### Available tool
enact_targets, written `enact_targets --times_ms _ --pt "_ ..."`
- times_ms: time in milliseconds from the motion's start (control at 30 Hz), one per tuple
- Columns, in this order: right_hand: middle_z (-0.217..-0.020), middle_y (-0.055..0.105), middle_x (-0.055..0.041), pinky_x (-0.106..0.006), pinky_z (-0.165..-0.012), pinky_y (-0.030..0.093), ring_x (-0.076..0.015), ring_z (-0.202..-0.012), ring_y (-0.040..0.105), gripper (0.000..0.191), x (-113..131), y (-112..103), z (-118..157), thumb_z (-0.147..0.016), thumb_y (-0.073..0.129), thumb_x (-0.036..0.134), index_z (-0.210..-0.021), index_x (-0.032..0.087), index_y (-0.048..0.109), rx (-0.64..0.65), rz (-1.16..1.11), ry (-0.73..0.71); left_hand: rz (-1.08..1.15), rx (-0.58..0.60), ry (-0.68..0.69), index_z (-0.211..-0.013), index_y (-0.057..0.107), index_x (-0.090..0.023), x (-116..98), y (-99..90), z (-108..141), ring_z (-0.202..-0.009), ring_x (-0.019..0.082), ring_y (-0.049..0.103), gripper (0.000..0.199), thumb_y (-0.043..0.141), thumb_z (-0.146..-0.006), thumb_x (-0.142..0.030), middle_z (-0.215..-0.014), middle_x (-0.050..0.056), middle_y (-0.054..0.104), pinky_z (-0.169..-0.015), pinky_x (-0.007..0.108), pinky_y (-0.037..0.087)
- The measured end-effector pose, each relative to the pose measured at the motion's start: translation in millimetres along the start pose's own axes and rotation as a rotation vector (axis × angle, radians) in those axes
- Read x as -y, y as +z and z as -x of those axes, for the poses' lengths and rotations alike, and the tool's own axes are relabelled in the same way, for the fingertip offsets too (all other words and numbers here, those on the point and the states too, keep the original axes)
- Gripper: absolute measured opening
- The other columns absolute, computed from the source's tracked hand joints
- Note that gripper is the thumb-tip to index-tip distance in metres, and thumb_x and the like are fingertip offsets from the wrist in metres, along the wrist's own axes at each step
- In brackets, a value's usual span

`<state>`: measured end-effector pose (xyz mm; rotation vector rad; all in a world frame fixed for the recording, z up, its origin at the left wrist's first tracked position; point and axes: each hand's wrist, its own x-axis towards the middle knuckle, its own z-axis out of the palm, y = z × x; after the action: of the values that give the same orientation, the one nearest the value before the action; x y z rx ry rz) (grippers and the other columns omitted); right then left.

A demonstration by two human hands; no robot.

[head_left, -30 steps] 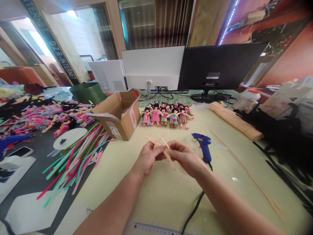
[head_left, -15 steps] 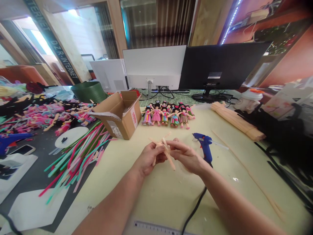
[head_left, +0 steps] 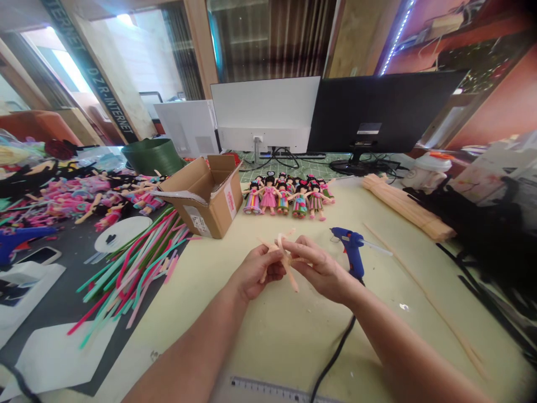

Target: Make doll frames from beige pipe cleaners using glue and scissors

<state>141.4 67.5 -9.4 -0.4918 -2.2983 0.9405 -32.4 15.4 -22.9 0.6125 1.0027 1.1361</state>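
Observation:
Between my two hands is a small figure of bent beige pipe cleaners (head_left: 291, 274), with thin limbs sticking out several ways. My left hand (head_left: 257, 271) pinches it from the left, thumb on top. The fingers of my right hand (head_left: 321, 266) close on a bent pipe cleaner at its upper right side. Part of the figure is hidden behind the fingers. To the right of my right hand a blue glue gun (head_left: 352, 249) lies on the table with a clear glue stick in its back. Finished pipe cleaner dolls (head_left: 283, 198) stand in rows beyond my hands.
A cardboard box (head_left: 210, 196) stands open at the left, beside loose coloured pipe cleaners (head_left: 134, 268). A beige bundle (head_left: 406, 207) lies far right, near one long beige stem (head_left: 419, 285). A ruler (head_left: 268, 388) and the black cord (head_left: 335, 358) lie in front; monitors (head_left: 266, 112) stand behind.
The fingers of my right hand have bent the upper pipe cleaner into a more curved shape. Both hands stay in nearly the same place, and the figure is slightly turned.

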Motion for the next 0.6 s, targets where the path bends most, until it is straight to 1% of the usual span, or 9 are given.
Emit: enact_targets --times_ms 200,333,400,500,567,600 --pt "-0.093 0.047 -0.0042 -0.033 -0.076 0.046 -0.0174 -0.085 0.052 0.05 2.7 0.7 -0.1 -0.092 0.04 0.013 -0.136 0.036 0.044 -0.018 0.098 -0.079 0.012 0.009 -0.001 -0.083 0.053 -0.017 0.9 -1.0 -1.3 -0.054 0.007 0.053 0.025 0.07 -0.072 -0.031 -0.068 -0.001 0.059 -0.054 0.019 0.04" --pt "-0.091 0.047 -0.0041 -0.034 -0.075 0.046 -0.0181 -0.084 0.052 0.054 7.4 -0.3 -0.5 -0.092 0.038 0.013 -0.14 0.038 0.038 0.022 0.151 -0.037 0.02 0.055 0.012 -0.083 0.055 -0.016 2.3 -1.9 -1.8 -0.052 0.005 0.051 0.024 0.07 -0.073 -0.032 -0.065 -0.002 0.056 -0.052 0.018 0.039" --pt "-0.093 0.048 -0.0047 -0.034 -0.076 0.046 -0.0185 -0.085 0.053 0.055 9.4 -1.0 -0.8 -0.091 0.039 0.013 -0.141 0.037 0.037 0.024 0.144 -0.016 0.031 0.06 0.005 -0.084 0.055 -0.016 2.3 -2.4 -1.6 -0.053 0.006 0.051 0.025 0.07 -0.073 -0.033 -0.066 -0.002 0.057 -0.054 0.019 0.04" --pt "-0.094 0.053 -0.0048 -0.034 -0.077 0.045 -0.018 -0.085 0.054 0.054 9.1 0.1 -1.4 -0.088 0.046 0.014 -0.139 0.031 0.04 -0.024 0.069 0.064 0.03 0.027 -0.019 -0.085 0.054 -0.017 0.7 -2.5 -0.7 -0.055 0.008 0.055 0.027 0.071 -0.07 -0.033 -0.068 -0.001 0.06 -0.056 0.021 0.043" --pt "-0.089 0.057 -0.0033 -0.033 -0.074 0.046 -0.0172 -0.081 0.056 0.05 6.5 3.0 -2.5 -0.085 0.054 0.017 -0.133 0.027 0.046 -0.083 -0.033 0.173 0.019 0.006 -0.022 -0.084 0.054 -0.017 -0.9 -1.8 0.0 -0.055 0.008 0.055 0.029 0.073 -0.068 -0.033 -0.067 -0.001 0.06 -0.057 0.021 0.043" --pt "-0.085 0.058 -0.0023 -0.032 -0.072 0.046 -0.0167 -0.078 0.056 0.045 4.8 4.7 -3.2 -0.083 0.057 0.02 -0.127 0.026 0.051 -0.113 -0.109 0.241 0.012 -0.002 -0.012 -0.084 0.054 -0.017 -1.5 -1.2 0.2 -0.055 0.008 0.055 0.031 0.073 -0.067 -0.034 -0.067 -0.001 0.06 -0.057 0.021 0.043"
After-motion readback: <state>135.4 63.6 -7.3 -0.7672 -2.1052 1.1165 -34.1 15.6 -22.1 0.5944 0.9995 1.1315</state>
